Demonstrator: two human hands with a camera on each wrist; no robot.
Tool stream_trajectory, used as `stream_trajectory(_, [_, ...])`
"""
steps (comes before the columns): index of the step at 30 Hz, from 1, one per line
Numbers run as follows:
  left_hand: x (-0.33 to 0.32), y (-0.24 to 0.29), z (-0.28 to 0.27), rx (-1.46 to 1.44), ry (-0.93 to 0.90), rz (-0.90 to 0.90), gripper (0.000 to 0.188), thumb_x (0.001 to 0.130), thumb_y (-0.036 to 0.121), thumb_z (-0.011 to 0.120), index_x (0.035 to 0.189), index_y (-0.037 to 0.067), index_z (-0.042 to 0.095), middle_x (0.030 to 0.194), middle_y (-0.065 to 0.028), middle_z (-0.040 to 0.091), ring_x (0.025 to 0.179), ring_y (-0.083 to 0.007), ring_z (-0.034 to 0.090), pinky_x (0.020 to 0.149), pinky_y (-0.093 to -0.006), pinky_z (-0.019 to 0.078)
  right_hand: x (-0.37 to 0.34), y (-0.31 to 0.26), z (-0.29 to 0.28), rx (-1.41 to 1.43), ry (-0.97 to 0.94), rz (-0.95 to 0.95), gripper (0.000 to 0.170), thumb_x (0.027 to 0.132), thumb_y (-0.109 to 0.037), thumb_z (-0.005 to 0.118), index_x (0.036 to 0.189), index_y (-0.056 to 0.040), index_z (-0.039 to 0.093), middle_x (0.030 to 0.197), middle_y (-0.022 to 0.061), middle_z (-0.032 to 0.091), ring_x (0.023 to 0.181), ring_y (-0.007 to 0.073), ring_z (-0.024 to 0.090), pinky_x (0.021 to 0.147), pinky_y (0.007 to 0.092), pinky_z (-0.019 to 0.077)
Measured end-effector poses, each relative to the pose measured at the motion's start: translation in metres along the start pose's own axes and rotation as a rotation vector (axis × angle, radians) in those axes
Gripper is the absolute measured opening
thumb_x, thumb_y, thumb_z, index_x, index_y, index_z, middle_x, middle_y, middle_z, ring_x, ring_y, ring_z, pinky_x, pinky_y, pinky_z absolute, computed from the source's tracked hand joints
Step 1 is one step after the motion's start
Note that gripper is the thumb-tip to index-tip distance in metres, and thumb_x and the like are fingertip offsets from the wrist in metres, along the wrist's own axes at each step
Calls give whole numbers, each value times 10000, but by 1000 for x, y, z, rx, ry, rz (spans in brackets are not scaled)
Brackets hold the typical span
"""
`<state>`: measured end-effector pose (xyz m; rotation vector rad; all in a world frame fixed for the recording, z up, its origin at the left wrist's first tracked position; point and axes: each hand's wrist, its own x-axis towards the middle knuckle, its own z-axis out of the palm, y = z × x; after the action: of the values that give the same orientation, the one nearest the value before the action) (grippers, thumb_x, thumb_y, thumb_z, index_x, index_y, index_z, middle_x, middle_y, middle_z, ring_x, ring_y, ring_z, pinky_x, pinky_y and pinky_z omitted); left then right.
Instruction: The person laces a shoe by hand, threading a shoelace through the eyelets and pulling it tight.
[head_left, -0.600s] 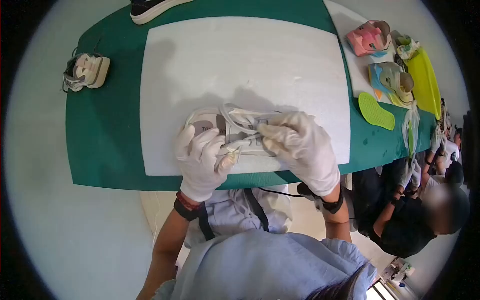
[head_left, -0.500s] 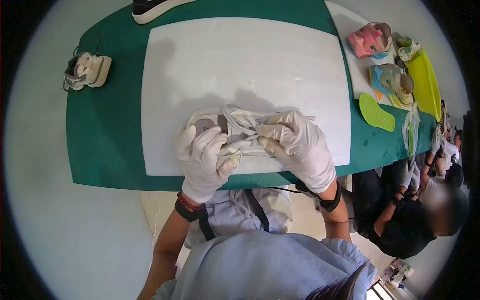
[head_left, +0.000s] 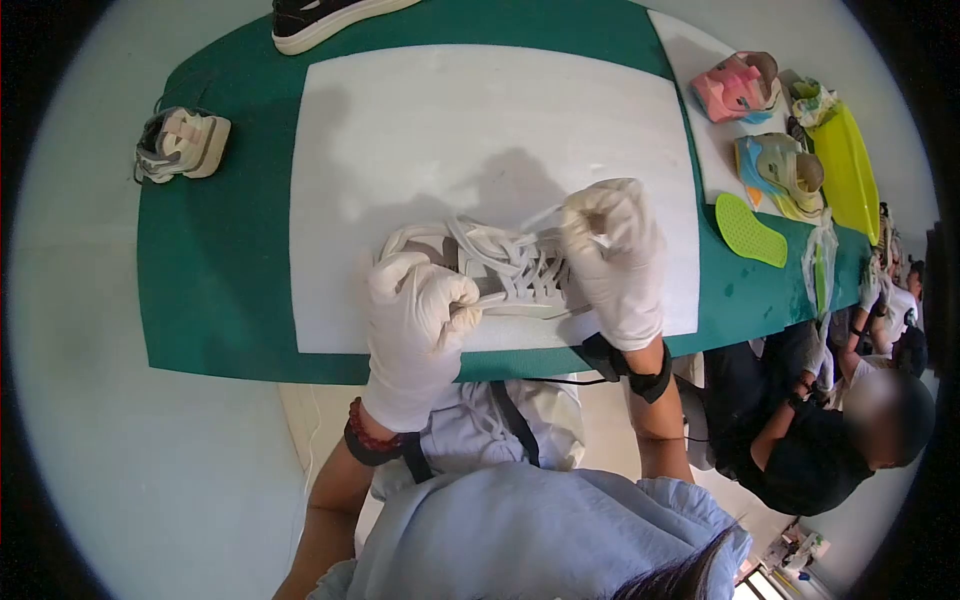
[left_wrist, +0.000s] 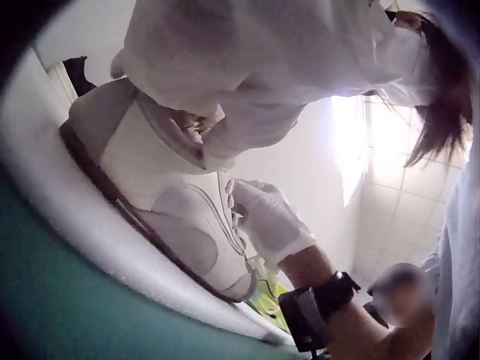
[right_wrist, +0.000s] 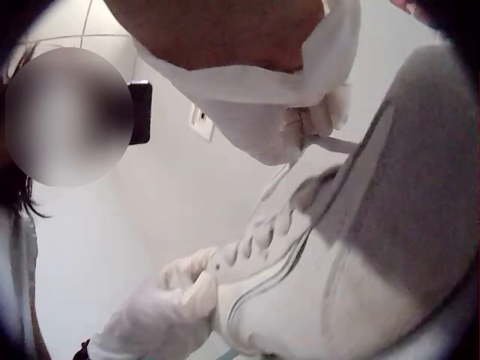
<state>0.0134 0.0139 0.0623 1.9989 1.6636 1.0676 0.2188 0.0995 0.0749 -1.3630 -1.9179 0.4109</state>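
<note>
Shoe [head_left: 520, 278] lies on board [head_left: 490, 115], board on table [head_left: 215, 280]

No legible text, labels, brands, numbers or signs anywhere in view.

Head view: moderate light; soft shadows on board [head_left: 480, 120]; straight edges bowed, corners black. Left wrist: white glare beside ceiling [left_wrist: 390, 217]; lower left dim. Right wrist: greyish, slightly soft; shadow across shoe [right_wrist: 375, 247]; corners dark.

The green surface [head_left: 220, 300] supports a central white rectangular board [head_left: 480, 120], a beige-and-grey shoe [head_left: 190, 143], a black white-soled shoe [head_left: 335, 18] and a flat lime-green sole-shaped piece [head_left: 750, 230]. The board carries a white lace-up shoe [head_left: 530, 285].
</note>
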Motion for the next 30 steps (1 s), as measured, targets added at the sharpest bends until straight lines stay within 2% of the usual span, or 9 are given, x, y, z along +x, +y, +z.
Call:
stream_trajectory(9, [-6, -14, 16, 15, 103, 77, 205, 704, 49, 717, 866, 136, 628, 899, -6, 650, 1109, -284, 495, 1002, -430, 384, -33, 11, -45, 410, 274, 353, 69, 979, -96, 683, 990, -46, 638, 899, 2, 620, 750, 76, 554, 708, 241, 476])
stream_trajectory(13, [-9, -16, 17, 16, 108, 79, 210, 736, 35, 706, 907, 126, 625, 909, -11, 647, 1143, -288, 490, 1057, -467, 368, -31, -14, -55, 868, 412, 459, 130, 1024, -156, 637, 1028, -28, 615, 933, 73, 687, 757, 117, 620, 722, 261, 503])
stream_trajectory(14, [-9, -15, 16, 17, 104, 79, 212, 747, 31, 704, 921, 121, 623, 910, -14, 646, 1151, -288, 489, 1071, -478, 364, -19, -23, -44, 962, 504, 285, 132, 1022, -154, 640, 1037, -27, 609, 950, 102, 701, 786, 152, 660, 750, 282, 526])
stream_trajectory(16, [-8, -13, 17, -52, 128, 65, 203, 790, 62, 691, 983, 90, 633, 919, -16, 644, 1173, -275, 482, 1061, -462, 396, 0, -73, -28, 618, 600, 282, 136, 1040, -147, 575, 1044, -12, 564, 1080, 176, 654, 894, 193, 598, 835, 326, 516])
stream_trajectory(19, [-10, -15, 10, -190, 137, 24, 218, 852, 135, 664, 1053, 59, 627, 954, -27, 642, 1164, -256, 495, 1045, -437, 421, 4, -137, 9, 541, 333, -101, 114, 1025, -151, 566, 1049, -41, 587, 1040, 142, 661, 883, 191, 624, 797, 320, 528])
stream_trajectory(23, [-22, -31, -23, -610, 91, -139, 297, 933, 250, 623, 1132, 30, 605, 1017, -48, 638, 1123, -230, 528, 1022, -402, 439, -19, -206, 52, 574, -540, -419, 112, 1004, -157, 553, 1057, -81, 617, 985, 96, 669, 869, 188, 659, 747, 313, 544])
stream_trajectory(26, [-23, -41, -44, -967, 83, -284, 383, 994, 336, 593, 1191, 9, 589, 1064, -63, 635, 1092, -211, 553, 1005, -376, 452, -29, -210, 43, 358, -926, -550, 131, 988, -161, 544, 1062, -111, 640, 944, 62, 676, 858, 186, 685, 710, 308, 556])
stream_trajectory(29, [-8, -47, -49, -1149, 162, -397, 478, 1055, 423, 562, 1250, -13, 573, 1111, -79, 633, 1061, -192, 579, 988, -350, 465, -33, -175, 13, 362, -931, -420, 162, 972, -166, 534, 1068, -141, 663, 903, 28, 682, 847, 184, 712, 672, 302, 567])
stream_trajectory(30, [2, -44, -48, -1178, 216, -445, 515, 1043, 432, 588, 1271, -30, 574, 1102, -85, 618, 1032, -189, 587, 938, -321, 490, -43, -156, 11, 459, -764, -334, 182, 956, -188, 567, 1085, -137, 684, 884, 37, 689, 837, 196, 712, 676, 310, 568])
